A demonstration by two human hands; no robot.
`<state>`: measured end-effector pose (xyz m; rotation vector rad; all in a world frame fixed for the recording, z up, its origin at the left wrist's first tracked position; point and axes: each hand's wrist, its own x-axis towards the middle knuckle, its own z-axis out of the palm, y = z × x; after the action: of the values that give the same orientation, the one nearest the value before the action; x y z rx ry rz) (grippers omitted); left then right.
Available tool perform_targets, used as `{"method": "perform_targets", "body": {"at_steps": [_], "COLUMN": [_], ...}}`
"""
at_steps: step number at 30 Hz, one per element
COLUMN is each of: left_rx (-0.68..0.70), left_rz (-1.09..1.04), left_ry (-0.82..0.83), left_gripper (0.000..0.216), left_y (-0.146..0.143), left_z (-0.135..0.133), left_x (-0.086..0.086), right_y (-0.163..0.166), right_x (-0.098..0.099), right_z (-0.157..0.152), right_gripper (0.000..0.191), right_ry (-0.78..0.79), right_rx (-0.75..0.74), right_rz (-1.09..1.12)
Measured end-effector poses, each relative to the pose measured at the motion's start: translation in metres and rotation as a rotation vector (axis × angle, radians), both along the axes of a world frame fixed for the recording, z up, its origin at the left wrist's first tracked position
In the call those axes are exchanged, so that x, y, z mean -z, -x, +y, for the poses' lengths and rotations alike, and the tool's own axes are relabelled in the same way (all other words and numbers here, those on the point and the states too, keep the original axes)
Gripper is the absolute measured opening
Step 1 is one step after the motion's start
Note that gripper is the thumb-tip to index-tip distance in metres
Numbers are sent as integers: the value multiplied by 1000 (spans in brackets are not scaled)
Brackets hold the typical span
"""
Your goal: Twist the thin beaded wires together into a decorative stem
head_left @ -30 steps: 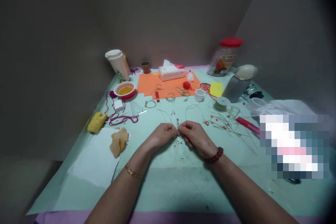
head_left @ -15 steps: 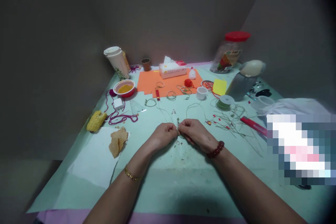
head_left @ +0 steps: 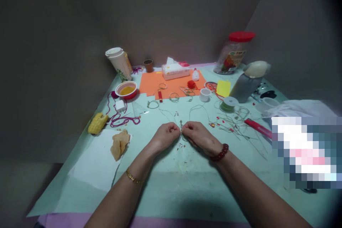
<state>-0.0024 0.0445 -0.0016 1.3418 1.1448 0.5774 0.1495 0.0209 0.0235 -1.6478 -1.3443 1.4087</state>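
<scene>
Left grip, right grip; cord between

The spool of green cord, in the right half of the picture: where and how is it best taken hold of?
Probably grip the spool by the rim of its pale top disc, from above, with the nearer right hand: it stands on end, disc upward. The grey bottle stands behind it and loose strands lie to its right, so a low approach may be awkward.
</scene>
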Motion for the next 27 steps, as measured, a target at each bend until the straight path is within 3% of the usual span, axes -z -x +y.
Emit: {"method": "perform_targets", "body": {"at_steps": [5,12,17,21,27], "left_rx": [-17,-10,33,65,52], "left_rz": [-18,66,82,118,242], "left_ry": [-19,-81,-128,-183,-272], "left_gripper": [19,21,23,24,21], "left_y": [-1,-2,1,2,0], "left_z": [-1,-2,-1,0,-2], "left_x": [0,4,4,2,-1], "right_y": [-3,-5,-4,-3,-3], "right_x": [-1,1,4,4,0], "right_z": [0,-2,-1,-1,-3], "right_gripper": [14,18,15,13,14], "right_ry": [44,-57,-43,-90,-28], "right_rx": [-31,-17,-30,-10,-13], "right_rz": [42,-164,-47,-83,-92]}}
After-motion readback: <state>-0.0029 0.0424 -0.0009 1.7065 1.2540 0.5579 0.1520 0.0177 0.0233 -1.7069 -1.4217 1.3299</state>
